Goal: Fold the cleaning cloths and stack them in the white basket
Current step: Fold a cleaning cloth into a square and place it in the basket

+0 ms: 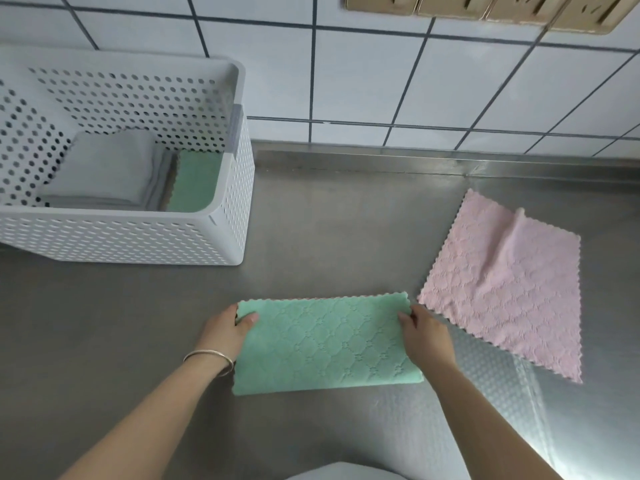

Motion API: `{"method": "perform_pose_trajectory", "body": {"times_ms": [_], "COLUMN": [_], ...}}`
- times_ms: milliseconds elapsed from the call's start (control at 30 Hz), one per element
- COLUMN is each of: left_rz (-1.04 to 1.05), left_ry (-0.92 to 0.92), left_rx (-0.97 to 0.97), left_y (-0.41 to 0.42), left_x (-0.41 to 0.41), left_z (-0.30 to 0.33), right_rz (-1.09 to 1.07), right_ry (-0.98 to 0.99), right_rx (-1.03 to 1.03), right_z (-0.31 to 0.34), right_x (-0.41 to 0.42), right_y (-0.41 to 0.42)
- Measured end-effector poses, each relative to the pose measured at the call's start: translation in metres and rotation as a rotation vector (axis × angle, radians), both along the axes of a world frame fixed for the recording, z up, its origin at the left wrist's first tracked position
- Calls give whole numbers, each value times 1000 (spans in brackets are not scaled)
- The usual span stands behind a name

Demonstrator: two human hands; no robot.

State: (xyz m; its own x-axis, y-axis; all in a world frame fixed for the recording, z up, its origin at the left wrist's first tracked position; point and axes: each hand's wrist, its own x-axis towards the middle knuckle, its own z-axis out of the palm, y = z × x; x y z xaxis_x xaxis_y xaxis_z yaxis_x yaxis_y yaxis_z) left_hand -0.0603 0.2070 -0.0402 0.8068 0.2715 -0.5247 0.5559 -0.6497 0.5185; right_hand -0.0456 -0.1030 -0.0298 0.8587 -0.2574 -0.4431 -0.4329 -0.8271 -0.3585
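green cloth (pixel 329 344), folded once into a rectangle, lies flat on the steel counter (pixel 311 220) close to the person, held at both short ends. left hand (pixel 230 332) pinches the left edge, thumb on top of the fabric and fingers tucked beneath; a thin metal bangle (pixel 209 358) circles that wrist. right hand (pixel 427 336) pinches the upper right corner the same way, fingers curled onto the cloth. just right of this, touching or almost touching its corner, one pink cloth (pixel 505 282) lies unfolded and turned like a diamond, with a raised crease near its top. well off to the left, against the tiled wall (pixel 381 81), stands one white basket (pixel 121 237) with perforated sides. inside it are a stack of folded grey cloths (pixel 104 168), number unclear, and beside them one folded green cloth (pixel 195 180) at the right.
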Motion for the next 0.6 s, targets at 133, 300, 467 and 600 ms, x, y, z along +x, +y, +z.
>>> {"method": "perform_pose_trajectory", "body": {"times_ms": [133, 300, 467, 600], "left_rz": [-1, -28, -81, -41], "left_ry": [26, 67, 77, -311], "left_rx": [24, 83, 394, 515], "left_y": [3, 3, -6, -12], "left_x": [3, 6, 7, -6], "left_z": [-5, -7, 12, 12], "right_rz": [-3, -20, -179, -248], "right_ry": [21, 38, 18, 50], "right_rx": [-37, -66, -37, 7], "right_z": [-1, 1, 6, 12], "right_x": [3, 6, 4, 1], "right_y": [2, 5, 10, 6]}}
